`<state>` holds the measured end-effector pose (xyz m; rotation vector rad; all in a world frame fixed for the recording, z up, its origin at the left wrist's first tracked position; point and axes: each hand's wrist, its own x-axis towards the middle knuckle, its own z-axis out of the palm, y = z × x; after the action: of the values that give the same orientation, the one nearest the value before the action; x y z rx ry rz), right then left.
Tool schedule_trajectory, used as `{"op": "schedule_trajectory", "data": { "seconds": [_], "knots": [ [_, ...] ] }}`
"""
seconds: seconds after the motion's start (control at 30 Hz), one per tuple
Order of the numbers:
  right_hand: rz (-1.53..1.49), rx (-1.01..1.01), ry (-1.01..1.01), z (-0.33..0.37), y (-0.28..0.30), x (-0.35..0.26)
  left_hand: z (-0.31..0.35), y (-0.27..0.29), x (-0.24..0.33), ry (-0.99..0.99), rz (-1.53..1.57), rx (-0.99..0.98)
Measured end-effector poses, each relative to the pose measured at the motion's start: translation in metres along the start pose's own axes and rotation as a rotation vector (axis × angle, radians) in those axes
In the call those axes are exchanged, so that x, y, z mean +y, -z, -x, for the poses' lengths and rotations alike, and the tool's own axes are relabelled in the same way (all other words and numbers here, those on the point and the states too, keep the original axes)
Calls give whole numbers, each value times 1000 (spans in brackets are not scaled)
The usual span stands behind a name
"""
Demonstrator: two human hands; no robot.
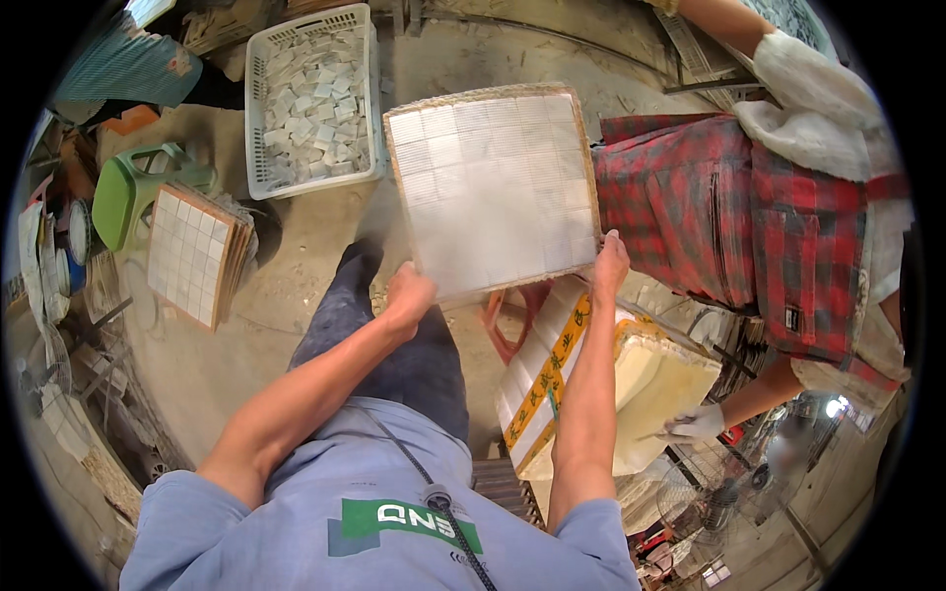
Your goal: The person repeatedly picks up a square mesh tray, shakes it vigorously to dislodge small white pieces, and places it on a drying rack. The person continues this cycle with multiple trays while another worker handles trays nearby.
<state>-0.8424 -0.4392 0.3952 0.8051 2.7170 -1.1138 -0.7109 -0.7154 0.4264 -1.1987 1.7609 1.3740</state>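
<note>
A square board covered with rows of whitish tiles [498, 182] is held out in front of me, its brown edge showing all round. My left hand [409, 298] is closed at its near left corner, and my right hand [611, 261] grips the near right corner. The lower middle of the tiled face looks smeared with pale glare or dust. Fingers under the board are hidden.
A white plastic crate [254, 118] of loose tiles stands ahead. A stack of tiled boards [189, 254] leans by a green stool [123, 202] at left. On the right, a co-worker in a plaid apron [680, 212] has a gloved hand [698, 422] at a foam box [540, 369].
</note>
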Motion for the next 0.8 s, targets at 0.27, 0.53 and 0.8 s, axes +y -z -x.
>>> {"op": "schedule_trajectory", "data": {
  "seconds": [0.27,0.53,0.8],
  "knots": [
    [-116,-174,-184,9,17,-54,1,7,-11,36,500,-12],
    [-476,-266,-224,4,6,-52,8,-6,13,-96,873,19],
    [-751,-58,-277,118,11,-31,42,62,-5,-102,927,29]
  ]
}}
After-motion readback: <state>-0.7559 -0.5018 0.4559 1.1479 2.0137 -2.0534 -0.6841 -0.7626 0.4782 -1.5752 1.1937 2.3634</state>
